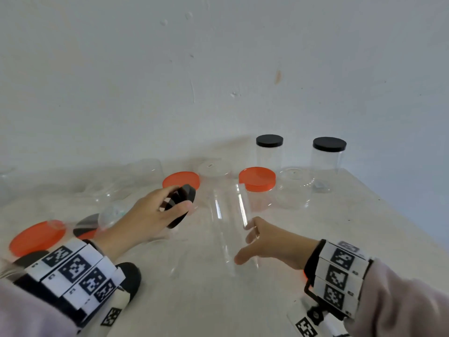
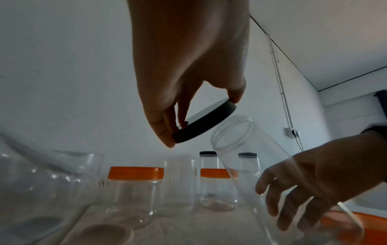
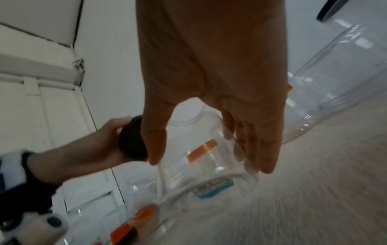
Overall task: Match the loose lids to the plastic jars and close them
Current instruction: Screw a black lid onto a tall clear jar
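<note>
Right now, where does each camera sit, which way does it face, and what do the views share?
Head: above, facing down and forward at the table; both hands and banded wrists show.
Left wrist: low, looking along the left hand gripping the black lid.
Right wrist: looking along the right hand around the tilted clear jar.
All three share lid and jar.

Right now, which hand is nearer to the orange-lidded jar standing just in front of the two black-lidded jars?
Right. The right hand holds the tall clear jar just in front of the orange-lidded jar; the left hand, holding a black lid, is farther left.
</note>
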Available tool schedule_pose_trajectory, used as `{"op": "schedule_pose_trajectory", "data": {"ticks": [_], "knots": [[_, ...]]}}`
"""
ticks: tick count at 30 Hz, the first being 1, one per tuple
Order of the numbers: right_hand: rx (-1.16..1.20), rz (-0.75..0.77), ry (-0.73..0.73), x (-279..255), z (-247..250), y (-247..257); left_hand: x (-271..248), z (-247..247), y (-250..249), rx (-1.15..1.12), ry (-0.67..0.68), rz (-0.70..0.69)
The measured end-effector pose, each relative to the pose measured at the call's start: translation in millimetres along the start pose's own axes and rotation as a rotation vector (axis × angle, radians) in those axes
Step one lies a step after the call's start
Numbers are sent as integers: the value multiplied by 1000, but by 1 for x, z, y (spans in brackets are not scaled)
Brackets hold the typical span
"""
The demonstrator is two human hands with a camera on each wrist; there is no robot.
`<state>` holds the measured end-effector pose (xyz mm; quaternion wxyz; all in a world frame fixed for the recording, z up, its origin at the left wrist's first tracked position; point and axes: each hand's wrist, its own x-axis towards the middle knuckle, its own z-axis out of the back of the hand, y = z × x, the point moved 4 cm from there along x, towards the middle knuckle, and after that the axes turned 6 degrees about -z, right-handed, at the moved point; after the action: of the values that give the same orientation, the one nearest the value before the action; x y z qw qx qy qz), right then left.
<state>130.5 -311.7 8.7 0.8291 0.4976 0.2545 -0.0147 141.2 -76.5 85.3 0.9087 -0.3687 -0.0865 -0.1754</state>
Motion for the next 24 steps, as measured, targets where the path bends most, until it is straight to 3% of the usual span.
{"op": "schedule_pose_trajectory", "data": {"ticks": [11, 18, 24], "knots": [[-134, 58, -14, 19, -28, 8, -2, 1, -17, -18, 45, -131], [27, 228, -3, 4, -15, 27, 9, -14, -30, -26, 118, -165], [16, 294, -18, -1, -15, 29, 19, -27, -41, 35, 183, -178]]}}
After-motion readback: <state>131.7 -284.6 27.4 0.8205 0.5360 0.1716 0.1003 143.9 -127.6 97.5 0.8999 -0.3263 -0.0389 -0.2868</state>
